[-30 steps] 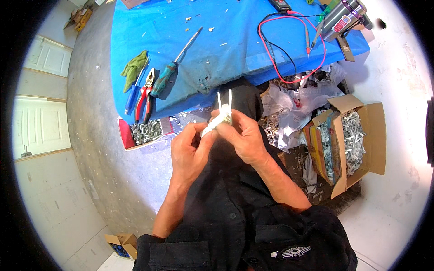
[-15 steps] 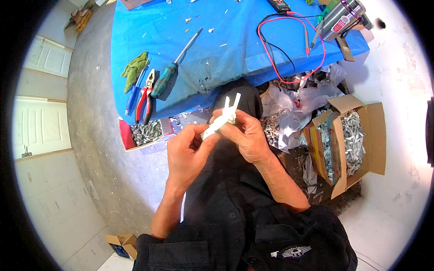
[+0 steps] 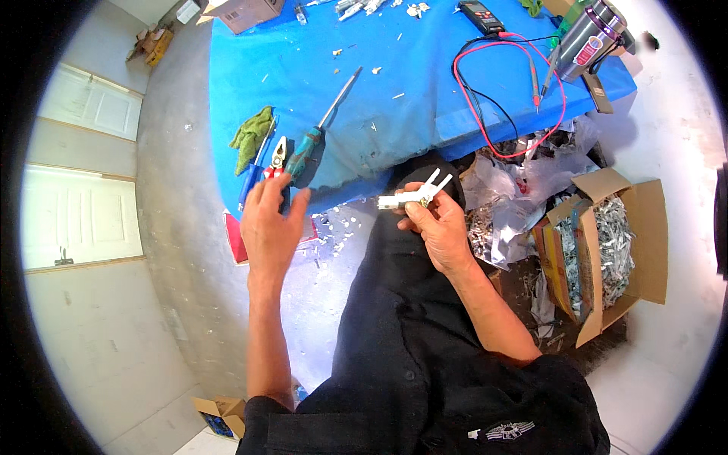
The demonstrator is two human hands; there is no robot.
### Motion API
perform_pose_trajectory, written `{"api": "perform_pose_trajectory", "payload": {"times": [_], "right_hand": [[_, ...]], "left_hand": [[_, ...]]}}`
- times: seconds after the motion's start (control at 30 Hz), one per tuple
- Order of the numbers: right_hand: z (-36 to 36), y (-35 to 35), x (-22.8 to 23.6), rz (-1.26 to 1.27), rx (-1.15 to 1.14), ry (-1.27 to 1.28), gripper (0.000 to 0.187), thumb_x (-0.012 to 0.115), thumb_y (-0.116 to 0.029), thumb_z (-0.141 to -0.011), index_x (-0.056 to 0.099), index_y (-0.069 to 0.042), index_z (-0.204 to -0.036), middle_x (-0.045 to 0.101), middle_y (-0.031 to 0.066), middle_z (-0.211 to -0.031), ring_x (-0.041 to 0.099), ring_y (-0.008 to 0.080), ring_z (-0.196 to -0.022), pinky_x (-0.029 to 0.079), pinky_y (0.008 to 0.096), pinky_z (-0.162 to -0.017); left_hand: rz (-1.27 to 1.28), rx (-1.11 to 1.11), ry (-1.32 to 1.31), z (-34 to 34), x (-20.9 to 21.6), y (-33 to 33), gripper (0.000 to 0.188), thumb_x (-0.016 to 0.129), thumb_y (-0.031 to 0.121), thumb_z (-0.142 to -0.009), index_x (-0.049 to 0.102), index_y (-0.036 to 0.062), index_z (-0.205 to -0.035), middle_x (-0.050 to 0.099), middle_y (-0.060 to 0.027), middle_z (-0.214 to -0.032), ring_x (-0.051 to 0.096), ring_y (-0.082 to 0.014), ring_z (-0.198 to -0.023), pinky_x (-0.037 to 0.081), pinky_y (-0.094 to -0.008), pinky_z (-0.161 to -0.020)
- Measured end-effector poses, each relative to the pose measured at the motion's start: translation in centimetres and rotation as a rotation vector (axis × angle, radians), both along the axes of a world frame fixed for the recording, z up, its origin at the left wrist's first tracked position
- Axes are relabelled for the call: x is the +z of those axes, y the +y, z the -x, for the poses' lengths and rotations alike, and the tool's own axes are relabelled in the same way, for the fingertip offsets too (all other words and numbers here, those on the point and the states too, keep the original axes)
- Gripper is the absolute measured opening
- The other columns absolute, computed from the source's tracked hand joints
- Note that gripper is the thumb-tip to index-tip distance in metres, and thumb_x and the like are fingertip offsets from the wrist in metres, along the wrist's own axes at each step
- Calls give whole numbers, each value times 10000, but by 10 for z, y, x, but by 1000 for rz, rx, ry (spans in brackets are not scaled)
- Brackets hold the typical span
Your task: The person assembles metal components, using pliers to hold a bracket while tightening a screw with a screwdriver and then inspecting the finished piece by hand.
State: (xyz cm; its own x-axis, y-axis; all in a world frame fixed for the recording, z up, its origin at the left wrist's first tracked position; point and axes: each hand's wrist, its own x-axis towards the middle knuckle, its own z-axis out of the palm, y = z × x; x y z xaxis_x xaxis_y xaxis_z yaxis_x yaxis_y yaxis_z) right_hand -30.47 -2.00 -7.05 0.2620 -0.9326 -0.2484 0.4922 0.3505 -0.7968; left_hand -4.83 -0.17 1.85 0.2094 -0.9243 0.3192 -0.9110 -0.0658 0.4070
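My right hand (image 3: 441,227) pinches a small white plastic part (image 3: 413,199) above my dark-clothed leg. Two thin prongs stick out of its upper right end, and a bit of brassy metal shows near my thumb. At the table's near left edge my left hand (image 3: 271,216) reaches over the handles of red-handled pliers (image 3: 279,154); thumb and fingers are apart. Their jaws show beyond my fingertips, while most of the handles is hidden. Right beside them lies a screwdriver (image 3: 307,148) with a teal handle. Left of the pliers are a blue-handled tool (image 3: 250,184) and a green cloth (image 3: 252,139).
The table wears a blue cover (image 3: 379,114) with small scraps. A multimeter (image 3: 482,17) with red and black leads and a metal flask (image 3: 590,42) stand at the far right. Below right sits an open cardboard box (image 3: 648,243) of metallic-looking pieces, beside plastic bags (image 3: 493,182).
My left hand has let go of the white part and moved left and up to the pliers. My right hand keeps the part, now turned more level. The whole view has shifted slightly.
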Motion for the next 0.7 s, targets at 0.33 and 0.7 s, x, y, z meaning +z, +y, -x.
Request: {"api": "perform_pose_trajectory", "payload": {"times": [0.33,0.7], "right_hand": [[-22,-20,-2,50,-121,-16,315,669,-89,-1015,580,5,-1302,694,106,-1152,707,173,-1009,600,302,-824],[-27,-34,-8,42,-261,-90,296,638,-13,-1013,558,45,-1293,675,126,-1143,699,179,-1001,609,332,-875]], "left_hand": [[-60,-90,-381,-16,-8,-63,346,809,284,-865,710,31,-1080,668,-132,-976,632,-336,-997,522,-459,-806],[-117,-84,214,19,35,30,289,716,44,-853,655,2,-1133,686,-119,-895,652,-231,-784,511,-336,-732]]}}
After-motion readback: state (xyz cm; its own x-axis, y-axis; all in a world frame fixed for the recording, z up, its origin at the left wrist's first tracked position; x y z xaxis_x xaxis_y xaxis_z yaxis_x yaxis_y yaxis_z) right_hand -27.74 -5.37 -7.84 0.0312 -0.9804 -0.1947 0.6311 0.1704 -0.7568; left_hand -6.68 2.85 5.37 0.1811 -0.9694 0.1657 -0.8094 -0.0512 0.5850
